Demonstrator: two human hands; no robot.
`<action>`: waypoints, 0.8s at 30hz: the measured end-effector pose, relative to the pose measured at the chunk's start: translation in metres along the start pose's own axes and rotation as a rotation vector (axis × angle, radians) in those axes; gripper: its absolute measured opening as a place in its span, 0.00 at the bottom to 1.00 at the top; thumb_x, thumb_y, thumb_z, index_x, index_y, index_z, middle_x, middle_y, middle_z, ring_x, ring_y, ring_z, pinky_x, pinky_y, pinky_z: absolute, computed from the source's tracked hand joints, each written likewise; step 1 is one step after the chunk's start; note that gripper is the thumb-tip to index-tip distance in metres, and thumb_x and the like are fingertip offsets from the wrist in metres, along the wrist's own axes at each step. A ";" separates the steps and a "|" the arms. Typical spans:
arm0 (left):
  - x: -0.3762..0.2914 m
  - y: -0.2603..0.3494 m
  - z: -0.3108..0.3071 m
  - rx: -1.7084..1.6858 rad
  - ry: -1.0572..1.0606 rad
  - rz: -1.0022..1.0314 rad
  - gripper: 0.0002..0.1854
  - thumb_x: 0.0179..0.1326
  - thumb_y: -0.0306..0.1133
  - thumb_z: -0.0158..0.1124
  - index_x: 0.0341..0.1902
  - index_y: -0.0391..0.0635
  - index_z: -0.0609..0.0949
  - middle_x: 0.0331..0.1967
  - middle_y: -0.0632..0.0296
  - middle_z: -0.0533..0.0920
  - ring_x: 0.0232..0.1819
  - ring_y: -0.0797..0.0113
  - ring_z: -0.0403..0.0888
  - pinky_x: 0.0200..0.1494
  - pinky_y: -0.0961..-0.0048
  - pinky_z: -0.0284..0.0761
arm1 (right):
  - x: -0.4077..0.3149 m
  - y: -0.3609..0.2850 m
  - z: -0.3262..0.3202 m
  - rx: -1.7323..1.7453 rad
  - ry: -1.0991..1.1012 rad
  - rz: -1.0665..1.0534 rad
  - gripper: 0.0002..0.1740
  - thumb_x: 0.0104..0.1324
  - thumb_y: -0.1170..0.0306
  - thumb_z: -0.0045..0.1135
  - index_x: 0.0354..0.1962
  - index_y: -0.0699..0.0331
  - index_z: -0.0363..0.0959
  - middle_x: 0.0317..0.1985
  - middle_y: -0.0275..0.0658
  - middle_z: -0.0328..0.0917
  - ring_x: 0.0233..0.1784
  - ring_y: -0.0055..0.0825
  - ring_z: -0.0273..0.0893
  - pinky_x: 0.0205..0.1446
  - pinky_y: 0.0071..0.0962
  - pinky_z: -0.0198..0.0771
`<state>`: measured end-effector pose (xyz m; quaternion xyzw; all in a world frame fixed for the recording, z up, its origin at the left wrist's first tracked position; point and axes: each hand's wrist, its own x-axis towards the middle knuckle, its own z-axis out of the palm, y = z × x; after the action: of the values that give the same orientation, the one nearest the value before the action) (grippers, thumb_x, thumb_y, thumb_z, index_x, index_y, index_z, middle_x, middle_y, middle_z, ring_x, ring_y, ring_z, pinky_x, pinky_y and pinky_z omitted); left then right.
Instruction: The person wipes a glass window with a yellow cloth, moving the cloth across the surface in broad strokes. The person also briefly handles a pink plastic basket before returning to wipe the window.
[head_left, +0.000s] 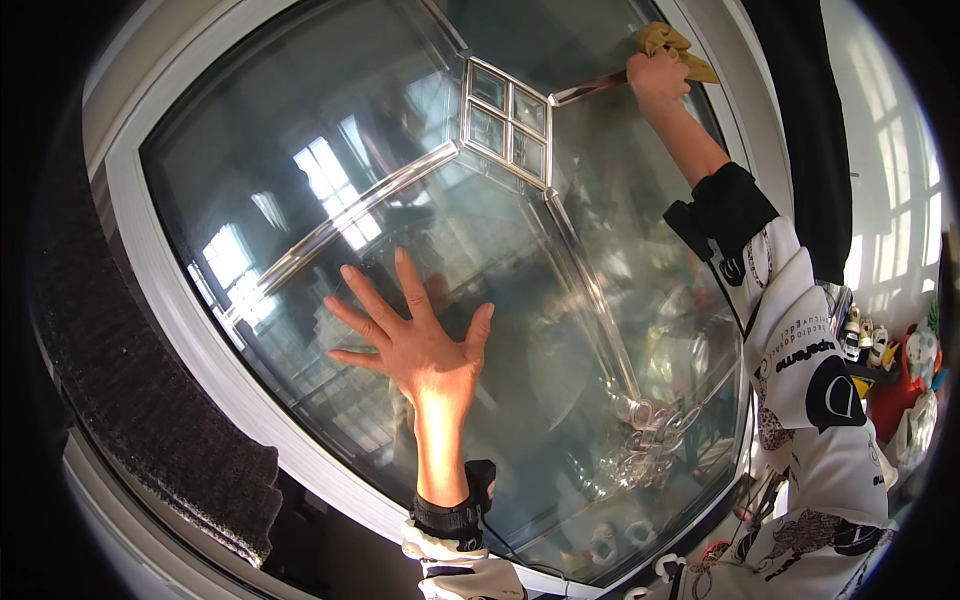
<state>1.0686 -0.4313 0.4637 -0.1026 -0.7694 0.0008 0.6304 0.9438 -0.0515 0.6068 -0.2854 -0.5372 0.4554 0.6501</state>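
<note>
A large glass pane (525, 315) in a white frame (161, 341) fills most of the view. My left hand (424, 341) is spread over the lower middle of the glass, palm towards it and fingers wide apart, holding nothing. At the upper right, my right hand (658, 79) grips a crumpled mustard-yellow cloth (664, 39) near the pane's edge. Silvery strips (360, 199) run across the pane and meet at a diamond of four small bevelled panes (508, 124). Whether the left palm presses on the glass is hard to tell.
Dark heavy fabric (142, 390) hangs along the left side of the frame. Black fabric (810, 142) hangs at the upper right, beside a sunlit white wall (892, 172). Shoes (862, 337) and a red item (896, 401) stand at the far right. Cables run from bands on both wrists.
</note>
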 end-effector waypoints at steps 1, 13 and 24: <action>0.000 -0.001 0.001 0.000 -0.012 -0.003 0.55 0.46 0.62 0.69 0.76 0.60 0.55 0.76 0.41 0.36 0.74 0.28 0.27 0.58 0.15 0.29 | 0.009 0.007 0.002 0.024 -0.085 0.039 0.25 0.63 0.58 0.48 0.58 0.52 0.72 0.61 0.55 0.59 0.62 0.57 0.59 0.62 0.50 0.61; 0.003 0.001 -0.012 -0.123 -0.093 -0.037 0.54 0.42 0.53 0.74 0.75 0.61 0.58 0.77 0.43 0.35 0.75 0.30 0.23 0.58 0.16 0.24 | -0.155 -0.186 -0.004 0.365 -0.075 -0.574 0.16 0.57 0.69 0.55 0.43 0.64 0.75 0.51 0.48 0.67 0.54 0.51 0.68 0.54 0.50 0.67; -0.079 -0.025 -0.033 -0.606 0.251 -0.144 0.30 0.57 0.26 0.59 0.65 0.35 0.67 0.65 0.43 0.65 0.69 0.46 0.61 0.69 0.55 0.57 | -0.322 -0.200 -0.040 0.675 -0.356 -1.482 0.19 0.49 0.68 0.61 0.42 0.51 0.78 0.47 0.33 0.73 0.52 0.38 0.68 0.49 0.43 0.64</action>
<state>1.1113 -0.4722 0.3975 -0.2298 -0.6565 -0.2851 0.6595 1.0363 -0.4207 0.6276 0.4285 -0.5152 0.0847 0.7374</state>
